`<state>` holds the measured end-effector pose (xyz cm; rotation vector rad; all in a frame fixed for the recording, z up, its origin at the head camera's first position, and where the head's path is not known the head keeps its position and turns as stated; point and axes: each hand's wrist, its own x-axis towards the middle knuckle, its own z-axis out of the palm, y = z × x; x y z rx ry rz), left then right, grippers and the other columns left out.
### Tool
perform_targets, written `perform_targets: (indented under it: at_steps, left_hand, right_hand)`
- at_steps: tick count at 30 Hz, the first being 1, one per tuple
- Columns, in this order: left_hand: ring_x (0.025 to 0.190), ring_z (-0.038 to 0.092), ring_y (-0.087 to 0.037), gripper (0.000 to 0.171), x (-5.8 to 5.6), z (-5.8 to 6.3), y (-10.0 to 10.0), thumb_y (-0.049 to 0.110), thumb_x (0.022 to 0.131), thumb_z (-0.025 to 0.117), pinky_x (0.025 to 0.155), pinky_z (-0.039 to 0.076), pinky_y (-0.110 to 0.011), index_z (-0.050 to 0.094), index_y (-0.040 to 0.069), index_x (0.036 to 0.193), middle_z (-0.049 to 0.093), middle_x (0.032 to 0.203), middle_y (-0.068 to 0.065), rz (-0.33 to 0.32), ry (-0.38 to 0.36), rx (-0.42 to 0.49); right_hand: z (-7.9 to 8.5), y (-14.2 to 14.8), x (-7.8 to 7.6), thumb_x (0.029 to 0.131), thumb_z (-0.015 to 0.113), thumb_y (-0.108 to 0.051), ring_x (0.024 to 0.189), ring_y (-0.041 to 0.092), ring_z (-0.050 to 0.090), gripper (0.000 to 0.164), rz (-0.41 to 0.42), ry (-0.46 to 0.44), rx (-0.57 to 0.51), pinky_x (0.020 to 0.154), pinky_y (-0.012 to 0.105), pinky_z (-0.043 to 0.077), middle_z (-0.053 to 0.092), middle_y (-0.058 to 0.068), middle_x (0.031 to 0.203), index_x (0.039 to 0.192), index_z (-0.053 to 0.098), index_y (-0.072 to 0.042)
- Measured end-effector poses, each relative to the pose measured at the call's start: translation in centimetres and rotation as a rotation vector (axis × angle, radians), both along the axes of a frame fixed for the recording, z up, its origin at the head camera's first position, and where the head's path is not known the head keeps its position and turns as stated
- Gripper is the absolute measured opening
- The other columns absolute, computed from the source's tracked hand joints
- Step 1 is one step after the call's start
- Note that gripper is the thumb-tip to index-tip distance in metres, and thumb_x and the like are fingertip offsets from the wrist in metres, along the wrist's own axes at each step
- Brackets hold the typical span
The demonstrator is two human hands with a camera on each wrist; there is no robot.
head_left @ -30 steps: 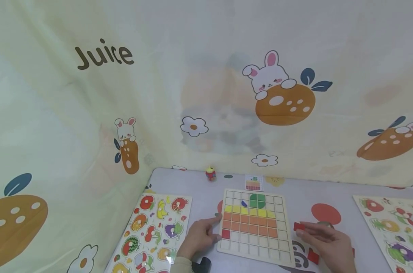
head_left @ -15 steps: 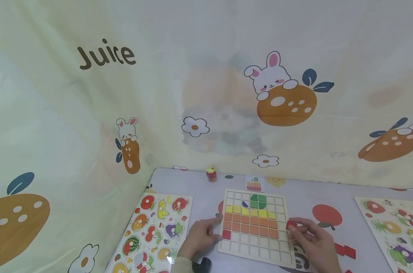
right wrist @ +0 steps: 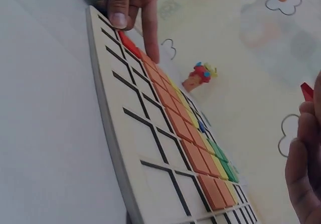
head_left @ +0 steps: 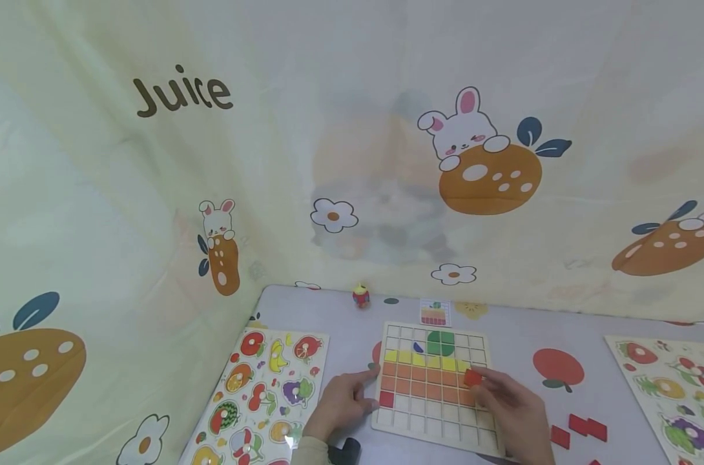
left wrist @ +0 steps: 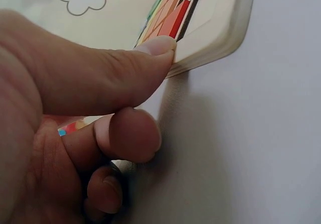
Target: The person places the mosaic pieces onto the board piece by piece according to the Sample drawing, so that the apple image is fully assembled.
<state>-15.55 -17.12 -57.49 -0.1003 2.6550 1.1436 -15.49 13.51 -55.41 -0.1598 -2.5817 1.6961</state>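
Observation:
My right hand [head_left: 516, 413] pinches a small red square tile [head_left: 473, 377] between thumb and fingertips, above the right side of a wooden grid board [head_left: 433, 427]. In the right wrist view that red tile [right wrist: 307, 91] shows only partly at the edge. My left hand [head_left: 341, 403] touches the board's left edge with thumb and straight index finger; its other fingers are bent in the left wrist view. Set in the grid are two orange rows [head_left: 426, 381], a yellow row [head_left: 418, 360], green pieces [head_left: 440, 343], a blue piece [head_left: 418, 347] and one red tile [head_left: 386, 400] at the left.
Loose red tiles [head_left: 579, 423] lie right of the board. A pattern card [head_left: 434, 312] and a small figurine [head_left: 360, 296] stand behind it. Fruit puzzle boards flank it, one at left [head_left: 259, 400] and one at right [head_left: 672, 387].
My right hand has moved left with the red tile, from beside the board to above its right columns. The loose tiles have come into fuller view. My left hand has stayed put.

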Motion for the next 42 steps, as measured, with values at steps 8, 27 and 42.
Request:
perform_targets:
  at_steps: [8,27,42]
  left_hand:
    - [0.063,0.047,-0.014,0.062,0.0,0.0,0.0,0.025,0.09,0.085,0.059,0.034,-0.027,0.063,0.032,0.148,0.049,0.068,0.003,0.0,-0.006,0.006]
    - [0.064,0.047,-0.014,0.063,-0.2,0.2,-0.1,0.024,0.09,0.084,0.061,0.034,-0.027,0.063,0.033,0.149,0.049,0.068,0.003,-0.006,-0.005,-0.005]
    - [0.063,0.046,-0.013,0.061,0.0,0.3,0.0,0.024,0.089,0.085,0.06,0.033,-0.027,0.065,0.032,0.147,0.047,0.067,0.004,0.005,0.0,-0.006]
  right_hand:
    - [0.0,-2.8,0.0,0.097,0.079,-0.015,0.093,0.008,0.061,0.03,0.06,0.133,0.118,0.082,0.016,0.05,0.076,-0.008,0.11,0.125,0.078,-0.024]
    - [-2.8,-7.8,-0.8,0.08,0.093,-0.033,0.094,0.004,0.048,0.03,0.328,0.152,0.428,0.086,0.03,0.045,0.058,-0.025,0.096,0.106,0.082,-0.042]
    - [-2.8,-8.4,-0.5,0.081,0.093,-0.031,0.089,0.002,0.048,0.023,0.317,0.175,0.513,0.083,0.03,0.047,0.054,-0.023,0.093,0.099,0.081,-0.038]
